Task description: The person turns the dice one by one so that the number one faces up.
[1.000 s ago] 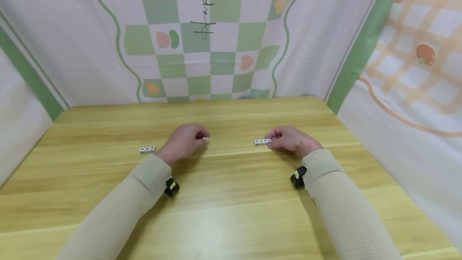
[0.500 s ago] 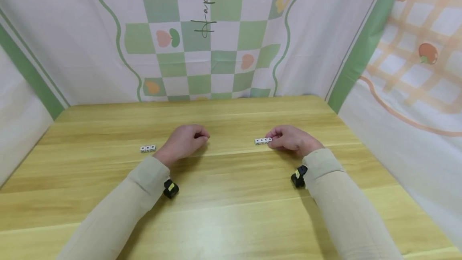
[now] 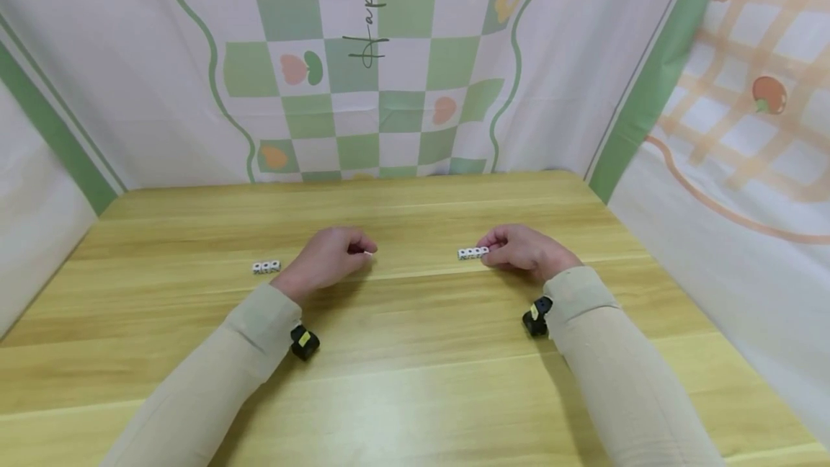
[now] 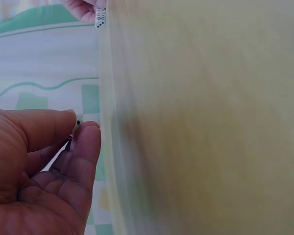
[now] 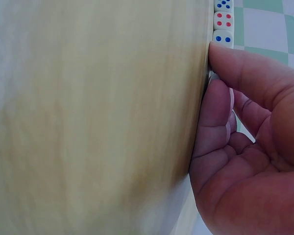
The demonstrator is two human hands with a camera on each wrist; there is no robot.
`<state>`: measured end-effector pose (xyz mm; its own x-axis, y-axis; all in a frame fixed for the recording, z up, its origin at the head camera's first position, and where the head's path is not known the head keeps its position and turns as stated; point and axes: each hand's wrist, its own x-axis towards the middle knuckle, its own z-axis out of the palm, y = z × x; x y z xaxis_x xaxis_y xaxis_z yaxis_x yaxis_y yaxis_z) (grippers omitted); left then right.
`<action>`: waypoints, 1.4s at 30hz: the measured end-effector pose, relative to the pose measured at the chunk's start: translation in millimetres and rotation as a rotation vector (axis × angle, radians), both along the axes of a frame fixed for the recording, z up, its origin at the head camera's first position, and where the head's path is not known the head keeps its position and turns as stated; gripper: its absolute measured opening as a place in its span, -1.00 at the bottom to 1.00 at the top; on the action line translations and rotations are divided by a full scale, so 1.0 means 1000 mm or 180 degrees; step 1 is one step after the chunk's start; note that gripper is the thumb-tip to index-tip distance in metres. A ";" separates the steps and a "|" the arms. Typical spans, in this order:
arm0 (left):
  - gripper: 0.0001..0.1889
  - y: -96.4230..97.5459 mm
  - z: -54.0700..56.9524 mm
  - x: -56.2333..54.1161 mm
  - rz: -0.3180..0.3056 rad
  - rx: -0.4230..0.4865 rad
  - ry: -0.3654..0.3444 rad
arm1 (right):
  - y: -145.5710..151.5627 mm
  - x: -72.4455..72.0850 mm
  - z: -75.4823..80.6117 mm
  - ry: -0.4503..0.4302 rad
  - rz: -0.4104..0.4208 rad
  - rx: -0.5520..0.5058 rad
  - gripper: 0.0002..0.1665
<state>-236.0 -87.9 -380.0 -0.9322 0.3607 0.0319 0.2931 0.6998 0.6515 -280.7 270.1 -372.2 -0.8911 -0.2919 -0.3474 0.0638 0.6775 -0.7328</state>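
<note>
My left hand (image 3: 328, 258) pinches a small white die between thumb and fingertips, low over the table left of centre. In the head view only a pale sliver of it shows; the left wrist view shows the die (image 4: 78, 122) with a dark pip, mostly covered by the fingers. Farther right, a straight row of several white dice (image 3: 470, 254) lies on the table, side by side. My right hand (image 3: 524, 251) grips that row at its right end, covering the end die. Red and blue pips show on the dice (image 5: 223, 21) in the right wrist view.
Behind the left wrist, a shorter row of three dice (image 3: 266, 267) lies on the wooden table (image 3: 402, 380). A white and green checked cloth (image 3: 402, 114) hangs at the table's back edge, and more cloth (image 3: 733, 164) hangs along the right side.
Between my left fingertips the die goes from showing its face, to hidden, to a pale sliver; the left wrist has shifted slightly leftward and nearer me. The right hand and both rows have stayed put.
</note>
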 end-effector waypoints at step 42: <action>-0.81 -0.004 -0.003 0.001 0.0042 0.0131 -0.0059 | -0.001 0.000 0.000 -0.0006 -0.0046 0.0025 -0.60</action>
<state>-234.8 -91.6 -383.4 -0.9374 0.3469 0.0291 0.2714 0.6760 0.6851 -280.8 268.6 -371.9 -0.8946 -0.2763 -0.3512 0.0748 0.6823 -0.7272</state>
